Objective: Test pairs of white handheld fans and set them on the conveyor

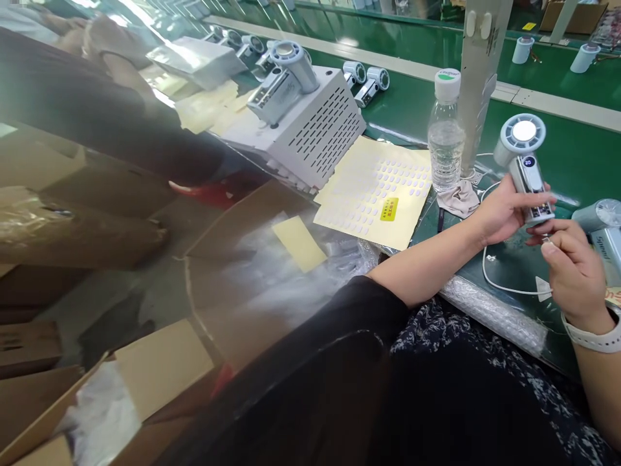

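My left hand (502,210) is wrapped around the handle of a handheld fan (522,133), pale blue and silver, its round head up and a small display lit on its neck. Just below the handle's lower end, my right hand (575,262) pinches the end of a white cable (509,290). The plug is mostly hidden by the fingers, so I cannot tell whether it sits in the fan. Beside my right hand lies another handheld fan (606,236), partly cut off by the frame edge. A white watch band circles my right wrist.
Left of my arms are a water bottle (445,139), a crumpled cloth (458,197), a yellow sticker sheet (383,188) and a vented metal box (325,123) with a fan on top. Cardboard boxes (160,369) stand lower left. A co-worker's arm (111,110) reaches in, blurred.
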`<state>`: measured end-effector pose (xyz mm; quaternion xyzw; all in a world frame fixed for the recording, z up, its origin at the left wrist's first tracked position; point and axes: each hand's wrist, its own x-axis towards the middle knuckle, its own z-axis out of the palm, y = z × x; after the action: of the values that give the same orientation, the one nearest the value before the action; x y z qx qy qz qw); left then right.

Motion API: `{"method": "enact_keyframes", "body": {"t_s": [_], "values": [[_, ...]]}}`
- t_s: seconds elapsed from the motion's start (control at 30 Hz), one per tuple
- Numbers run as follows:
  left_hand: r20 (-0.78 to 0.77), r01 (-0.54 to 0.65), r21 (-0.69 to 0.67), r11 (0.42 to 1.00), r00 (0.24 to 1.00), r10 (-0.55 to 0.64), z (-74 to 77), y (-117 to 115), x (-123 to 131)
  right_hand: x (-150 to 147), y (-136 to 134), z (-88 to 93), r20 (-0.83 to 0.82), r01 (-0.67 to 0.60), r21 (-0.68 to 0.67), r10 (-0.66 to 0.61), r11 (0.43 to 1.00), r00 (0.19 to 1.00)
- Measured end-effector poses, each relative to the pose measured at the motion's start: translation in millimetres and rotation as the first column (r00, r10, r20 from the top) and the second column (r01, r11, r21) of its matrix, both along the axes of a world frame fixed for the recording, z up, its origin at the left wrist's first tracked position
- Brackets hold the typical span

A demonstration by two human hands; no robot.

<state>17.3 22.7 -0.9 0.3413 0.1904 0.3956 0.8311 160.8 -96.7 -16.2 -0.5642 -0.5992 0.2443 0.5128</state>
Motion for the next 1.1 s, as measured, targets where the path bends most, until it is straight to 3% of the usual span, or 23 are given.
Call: {"method": "enact_keyframes", "body": {"t_s": [0.07, 0.13, 0.17, 0.23, 0.3, 0.47, 0.63, 0.73, 0.9, 1.1], "values": [[0.004, -0.026, -0.012, 1.000, 1.000, 0.026, -0.8, 0, 0, 10, 5, 2.1, 0.051, 0.138, 0.038, -0.140, 0.990, 0.989], [-0.013, 0.020, 0.000, 1.000, 1.000, -0.020, -1.8, -6, 1, 18, 11, 1.3, -0.002, 0.252, 0.011, -0.252, 0.968, 0.968], [-0.030, 0.077, 0.021, 0.997, 0.997, -0.076, -2.8, -11, 2, 21, 14, 0.4, -0.090, 0.248, -0.020, -0.248, 0.969, 0.964], [-0.088, 0.204, 0.091, 0.975, 0.977, -0.196, -6.3, -20, 2, 22, 18, -0.8, -0.311, 0.117, -0.062, -0.130, 0.991, 0.941], [-0.189, 0.301, 0.194, 0.934, 0.945, -0.266, -12.2, -26, 3, 18, 20, -0.1, -0.430, 0.003, -0.061, -0.029, 0.998, 0.903], [-0.320, 0.347, 0.356, 0.867, 0.918, -0.236, -25.0, -24, 2, 6, 21, 8.2, -0.441, 0.047, -0.022, -0.052, 0.999, 0.896], [-0.291, 0.445, 0.367, 0.817, 0.889, -0.353, -25.2, -15, -2, 8, 18, 14.8, -0.458, 0.009, 0.000, -0.008, 1.000, 0.889], [-0.279, 0.467, 0.350, 0.812, 0.880, -0.386, -24.4, -14, -2, 11, 19, 15.2, -0.452, 0.030, -0.004, -0.029, 1.000, 0.891], [-0.247, 0.487, 0.302, 0.820, 0.870, -0.426, -18.1, -19, -3, 18, 21, 12.5, -0.482, -0.040, -0.095, -0.011, 0.995, 0.876], [-0.264, 0.491, 0.294, 0.820, 0.866, -0.424, -22.1, -18, 0, 22, 22, 4.3, -0.488, -0.102, -0.009, 0.085, 0.995, 0.869]]}}
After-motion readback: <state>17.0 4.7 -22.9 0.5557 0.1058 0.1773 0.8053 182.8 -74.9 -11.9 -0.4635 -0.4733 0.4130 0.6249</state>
